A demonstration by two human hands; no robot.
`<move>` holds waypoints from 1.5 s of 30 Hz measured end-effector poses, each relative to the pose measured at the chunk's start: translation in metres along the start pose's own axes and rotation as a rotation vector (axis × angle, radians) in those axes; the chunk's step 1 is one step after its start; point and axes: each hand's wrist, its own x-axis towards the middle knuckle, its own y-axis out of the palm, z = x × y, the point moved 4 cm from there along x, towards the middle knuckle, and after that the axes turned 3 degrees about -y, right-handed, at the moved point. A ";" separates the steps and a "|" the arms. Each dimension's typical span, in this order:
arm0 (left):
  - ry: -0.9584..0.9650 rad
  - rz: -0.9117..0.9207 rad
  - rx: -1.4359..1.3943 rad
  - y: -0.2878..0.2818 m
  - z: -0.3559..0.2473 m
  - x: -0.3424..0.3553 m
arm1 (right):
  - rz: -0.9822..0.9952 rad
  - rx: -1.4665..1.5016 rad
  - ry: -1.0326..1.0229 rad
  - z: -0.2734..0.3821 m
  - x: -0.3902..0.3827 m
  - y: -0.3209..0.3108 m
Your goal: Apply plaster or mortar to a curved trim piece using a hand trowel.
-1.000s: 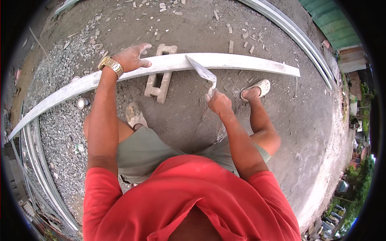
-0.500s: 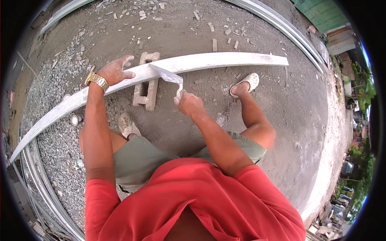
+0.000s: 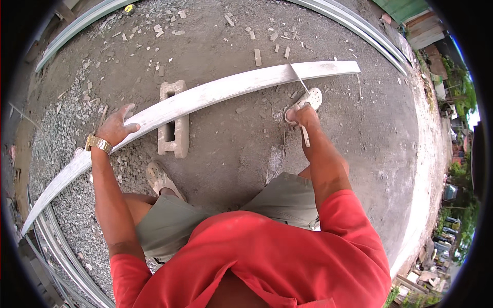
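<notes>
A long, white-coated board [image 3: 221, 90] lies crosswise in front of me, bowed by the lens. My left hand [image 3: 117, 128], with a gold watch on its wrist, rests at the board's far edge, thumb and fingers apart. Near the right end, my right hand [image 3: 307, 115] is closed around the pale handle of a trowel [image 3: 299, 78]. The thin blade lies across the board's white face, seen nearly edge-on. Beneath the board's middle stands a hollow concrete block [image 3: 174, 136], part of it hidden.
My right clog [image 3: 315, 98] is close to the trowel; the left clog [image 3: 156, 177] stands on gravel. Metal channels [image 3: 359, 31] lie at the far right, others [image 3: 56, 238] at the near left. Broken chips [image 3: 258, 57] litter the ground. A yellow tape measure [image 3: 129, 8] lies far off.
My right hand has carried the trowel rightward along the board, from near the block to near the right end. My left hand stays on the board; the whole view has shifted a little.
</notes>
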 end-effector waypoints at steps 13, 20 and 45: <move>0.065 0.047 -0.092 -0.003 -0.015 0.013 | 0.099 0.104 -0.543 0.145 -0.185 0.117; 0.041 0.015 -0.160 -0.007 0.000 -0.006 | 0.069 -0.094 -0.532 0.139 -0.186 0.050; 0.055 0.017 -0.182 -0.004 0.000 -0.017 | 0.175 -0.059 -0.703 0.214 -0.232 0.103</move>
